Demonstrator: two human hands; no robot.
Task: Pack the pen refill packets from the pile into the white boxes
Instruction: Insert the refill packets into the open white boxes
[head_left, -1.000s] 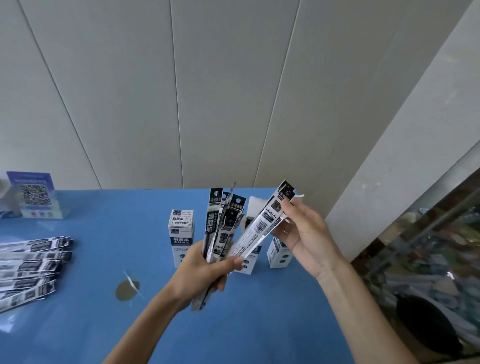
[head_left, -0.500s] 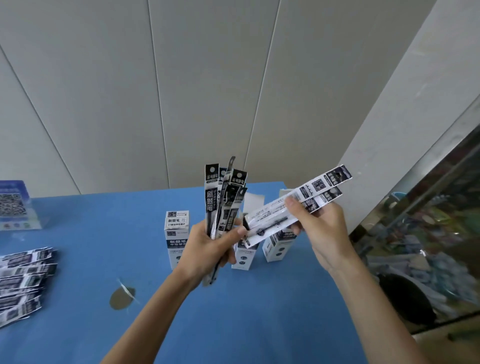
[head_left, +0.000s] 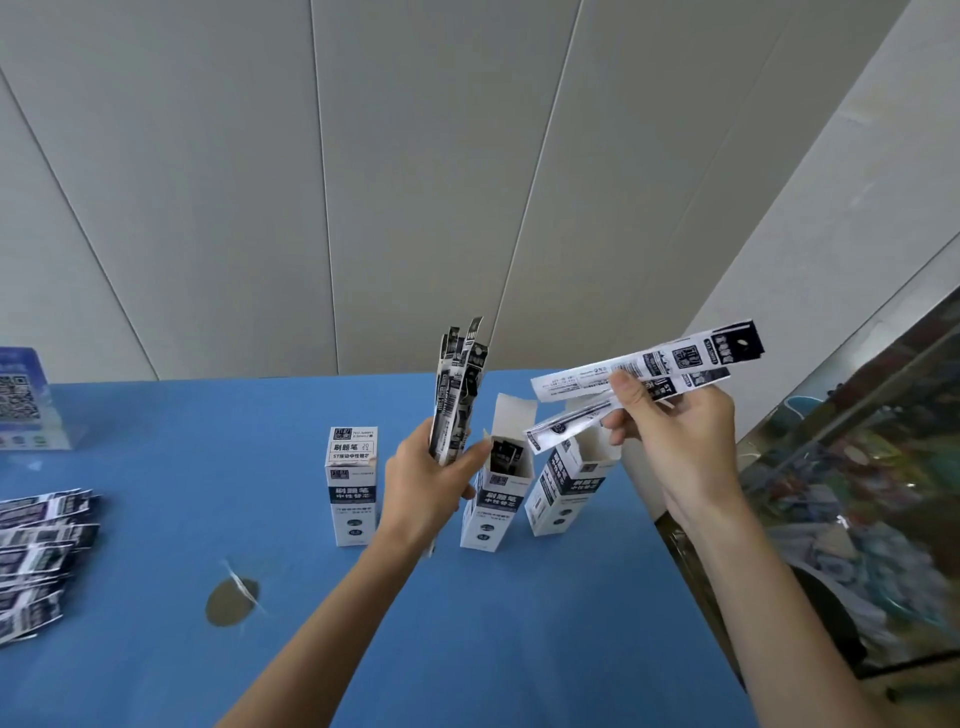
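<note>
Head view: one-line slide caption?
Left hand grips upright refill packets; right hand holds two black-and-white packets above open white cardboard boxes.

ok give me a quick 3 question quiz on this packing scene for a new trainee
1. True or false: the left hand holds a bunch of refill packets upright.
2. Multiple choice: how many white boxes stand on the blue table? A) one B) three C) five
3. Fill in: the loose pile of packets lies at the table's ___ edge.

Key
1. True. The right hand pinches a couple of packets lying nearly level.
2. B: a closed box, a middle box open with packets inside, and a right box also open.
3. Left.
</note>
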